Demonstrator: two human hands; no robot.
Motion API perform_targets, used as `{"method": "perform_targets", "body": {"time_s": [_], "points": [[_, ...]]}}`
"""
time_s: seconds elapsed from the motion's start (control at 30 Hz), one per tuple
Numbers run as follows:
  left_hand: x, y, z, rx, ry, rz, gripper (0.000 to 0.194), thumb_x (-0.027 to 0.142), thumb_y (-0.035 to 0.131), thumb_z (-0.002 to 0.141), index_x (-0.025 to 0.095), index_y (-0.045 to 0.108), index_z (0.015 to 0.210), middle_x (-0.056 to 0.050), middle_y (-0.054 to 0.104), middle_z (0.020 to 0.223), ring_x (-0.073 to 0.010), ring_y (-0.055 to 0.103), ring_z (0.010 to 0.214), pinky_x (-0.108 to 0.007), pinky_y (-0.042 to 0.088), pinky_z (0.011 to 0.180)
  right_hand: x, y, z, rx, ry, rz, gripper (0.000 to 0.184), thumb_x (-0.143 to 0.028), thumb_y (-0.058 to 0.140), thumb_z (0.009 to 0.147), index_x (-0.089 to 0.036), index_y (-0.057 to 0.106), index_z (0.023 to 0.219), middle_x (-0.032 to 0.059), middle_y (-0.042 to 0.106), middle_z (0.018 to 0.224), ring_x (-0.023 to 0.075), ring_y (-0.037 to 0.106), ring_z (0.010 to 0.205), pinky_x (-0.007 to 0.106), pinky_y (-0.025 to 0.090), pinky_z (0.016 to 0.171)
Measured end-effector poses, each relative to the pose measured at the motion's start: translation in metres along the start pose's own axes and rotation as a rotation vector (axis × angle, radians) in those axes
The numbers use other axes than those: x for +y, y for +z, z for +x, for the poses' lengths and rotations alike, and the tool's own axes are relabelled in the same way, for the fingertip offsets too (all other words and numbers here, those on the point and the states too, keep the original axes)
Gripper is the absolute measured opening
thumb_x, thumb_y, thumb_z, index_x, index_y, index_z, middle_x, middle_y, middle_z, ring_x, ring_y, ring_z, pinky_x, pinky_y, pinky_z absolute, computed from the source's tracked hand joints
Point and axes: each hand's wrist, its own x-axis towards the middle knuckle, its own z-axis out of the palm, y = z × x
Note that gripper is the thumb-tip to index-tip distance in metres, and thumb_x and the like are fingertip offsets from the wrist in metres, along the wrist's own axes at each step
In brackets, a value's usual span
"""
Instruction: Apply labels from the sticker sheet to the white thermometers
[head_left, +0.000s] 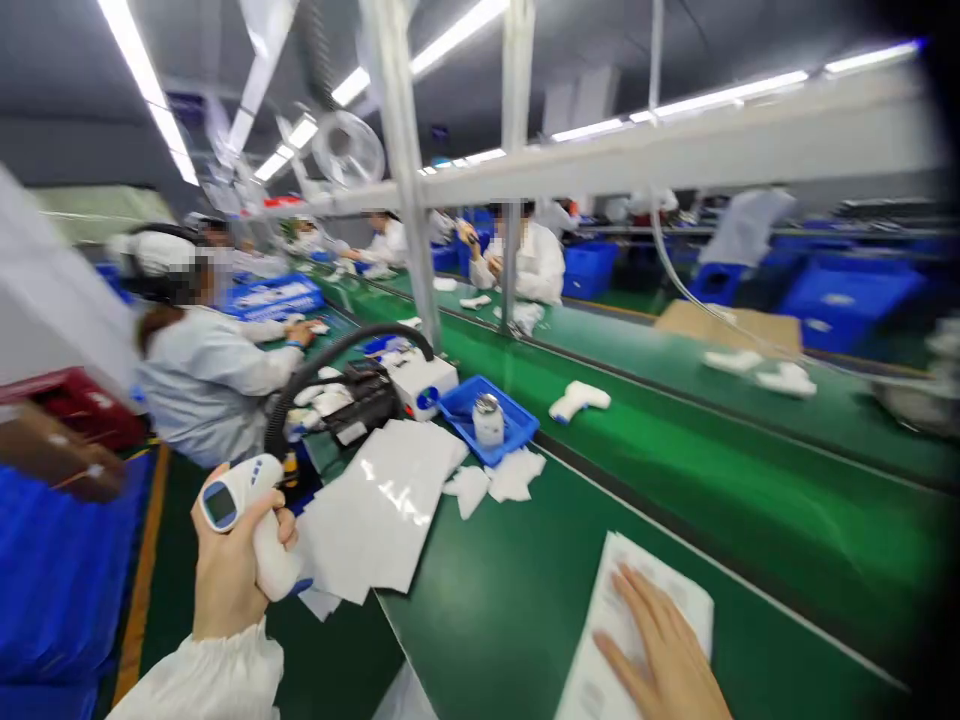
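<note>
My left hand [229, 575] is wrapped round a white infrared thermometer [271, 545] with a small dark screen and blue trim, raised at the left over the table's edge. On the right, my right hand [660, 645] lies with fingers spread on a stack of white printed sheets [694, 600] on the green table [487, 600]. Between the hands, glossy white sheets [382, 500] are fanned out near the thermometer. Behind them sits a blue tray [517, 425] with a metal-topped jar [488, 420], and crumpled white wipes [517, 474] lie in front of it.
Another white thermometer [579, 400] lies on the green conveyor belt [675, 450]. A black hose [330, 350] arches by a white box-shaped device [421, 383]. A co-worker [217, 370] sits at the left, and others work across the line. Blue bins [847, 300] stand at the far right.
</note>
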Motion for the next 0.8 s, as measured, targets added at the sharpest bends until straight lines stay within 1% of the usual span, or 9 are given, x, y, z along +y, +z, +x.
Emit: {"method": "perform_targets", "body": {"time_s": [0.07,0.13,0.23,0.3,0.4,0.57,0.63,0.7,0.8], "points": [[0.001,0.035,-0.04,-0.269,-0.112,-0.116,0.077,0.022,0.068,0.073,0.044,0.033,0.138,0.004,0.056,0.077,-0.0103,0.046,0.047,-0.022,0.039,0.039,-0.007,-0.023,0.0,-0.033,0.157,0.072,0.049,-0.047,0.048,0.093,-0.022,0.048,0.135,0.0106,0.055,0.139,0.0294,0.053,0.127,0.048,0.047,0.105],[-0.007,0.065,-0.085,-0.509,-0.344,-0.142,0.085,0.023,0.072,0.069,0.043,0.032,0.141,0.002,0.059,0.082,-0.0117,0.049,0.05,-0.023,0.041,0.038,-0.011,-0.043,0.005,-0.012,0.268,0.123,0.042,-0.043,0.05,0.093,-0.02,0.05,0.129,0.0116,0.056,0.135,0.0281,0.052,0.126,0.047,0.044,0.106],[-0.03,0.097,-0.144,-0.859,-0.692,-0.118,0.094,0.026,0.075,0.072,0.043,0.022,0.147,0.001,0.06,0.085,-0.0134,0.053,0.056,-0.023,0.044,0.04,-0.015,-0.06,0.006,-0.011,0.377,0.15,0.028,-0.034,0.051,0.093,-0.021,0.057,0.116,0.0112,0.055,0.132,0.0279,0.053,0.122,0.047,0.046,0.101],[-0.048,0.113,-0.17,-1.033,-0.797,-0.1,0.092,0.029,0.074,0.076,0.041,0.019,0.149,0.002,0.059,0.083,-0.0157,0.058,0.065,-0.025,0.051,0.049,-0.019,-0.063,0.001,-0.028,0.409,0.157,0.019,-0.027,0.053,0.091,-0.02,0.061,0.107,0.0106,0.059,0.124,0.0278,0.057,0.114,0.048,0.048,0.095],[-0.071,0.135,-0.188,-1.125,-0.76,-0.053,0.082,0.032,0.073,0.08,0.038,0.025,0.147,0.0,0.062,0.093,-0.0194,0.064,0.087,-0.032,0.058,0.072,-0.026,-0.057,-0.01,-0.052,0.413,0.169,0.011,-0.022,0.057,0.088,-0.022,0.066,0.094,0.0077,0.066,0.11,0.0267,0.059,0.104,0.047,0.049,0.091],[-0.093,0.166,-0.195,-1.151,-0.674,-0.074,0.076,0.032,0.072,0.082,0.034,0.028,0.145,-0.003,0.064,0.107,-0.0217,0.063,0.106,-0.036,0.05,0.097,-0.033,-0.045,-0.018,-0.047,0.41,0.191,0.013,-0.02,0.058,0.089,-0.024,0.07,0.092,0.0067,0.069,0.107,0.027,0.059,0.102,0.047,0.049,0.09],[-0.099,0.174,-0.196,-1.19,-0.658,-0.1,0.073,0.031,0.068,0.085,0.032,0.028,0.145,-0.004,0.062,0.11,-0.0193,0.063,0.1,-0.034,0.053,0.092,-0.034,-0.044,-0.018,-0.039,0.421,0.197,0.016,-0.021,0.055,0.091,-0.024,0.071,0.091,0.0069,0.07,0.107,0.0272,0.058,0.101,0.047,0.049,0.088],[-0.104,0.181,-0.198,-1.23,-0.614,-0.107,0.072,0.03,0.065,0.086,0.031,0.025,0.146,-0.004,0.061,0.107,-0.0163,0.063,0.085,-0.029,0.057,0.073,-0.034,-0.042,-0.018,-0.039,0.43,0.203,0.017,-0.023,0.055,0.092,-0.024,0.072,0.088,0.0069,0.07,0.107,0.0275,0.058,0.101,0.048,0.048,0.089],[-0.11,0.189,-0.199,-1.269,-0.575,-0.087,0.076,0.029,0.064,0.085,0.032,0.021,0.148,-0.002,0.06,0.093,-0.0095,0.052,0.055,-0.021,0.045,0.043,-0.034,-0.04,-0.016,-0.044,0.447,0.206,0.016,-0.025,0.057,0.091,-0.025,0.072,0.087,0.0062,0.071,0.106,0.0283,0.057,0.101,0.05,0.044,0.091]]}}
